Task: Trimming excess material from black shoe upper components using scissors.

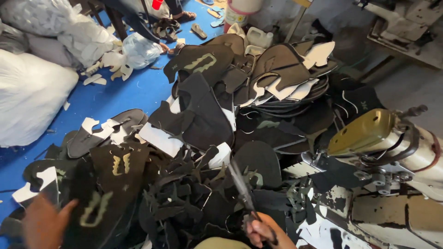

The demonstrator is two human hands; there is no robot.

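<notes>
My right hand [264,232] at the bottom centre is closed around the handles of a pair of scissors [241,184], whose blurred blades point up and away over a heap of dark cut fabric pieces [184,193]. My left hand [44,223] is at the bottom left, blurred, fingers spread, resting on or just above a black shoe-upper piece with a pale green cut-out shape [99,207]. Whether it grips that piece I cannot tell. More black uppers with pale linings [198,110] lie piled ahead.
A sewing machine [383,143] with a brass-coloured head stands at the right on a worn table. A neat stack of uppers [286,78] lies beyond. White sacks [27,97] sit left on the blue floor [124,92]. Another person's feet and sandals [184,18] are at the top.
</notes>
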